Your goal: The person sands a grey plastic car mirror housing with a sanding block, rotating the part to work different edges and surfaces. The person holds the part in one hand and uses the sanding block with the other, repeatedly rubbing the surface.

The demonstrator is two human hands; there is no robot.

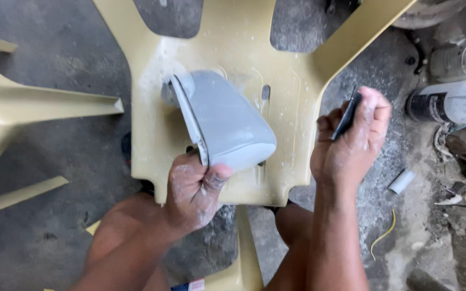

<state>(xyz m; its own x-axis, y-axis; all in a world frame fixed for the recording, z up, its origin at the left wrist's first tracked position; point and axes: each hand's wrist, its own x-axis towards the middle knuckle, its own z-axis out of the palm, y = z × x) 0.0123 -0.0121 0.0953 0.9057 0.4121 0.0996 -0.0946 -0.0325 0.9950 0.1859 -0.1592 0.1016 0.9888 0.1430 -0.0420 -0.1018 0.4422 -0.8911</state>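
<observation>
Head view: your left hand (195, 191) grips grey rounded moulded cover (227, 124) by near edge, cover resting on upturned cream plastic chair (233, 37). Right hand (351, 140), right of cover, pinches dark folded abrasive sheet (346, 116). Keep cover braced against chair, stroke evenly, light pressure.

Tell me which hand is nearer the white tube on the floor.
Right. The right hand is just left of the white tube; the left hand is far across, gripping the grey part.

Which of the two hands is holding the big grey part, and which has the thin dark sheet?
The left hand grips the grey part by its lower edge over the upturned chair. The right hand pinches the thin dark sheet.
</observation>
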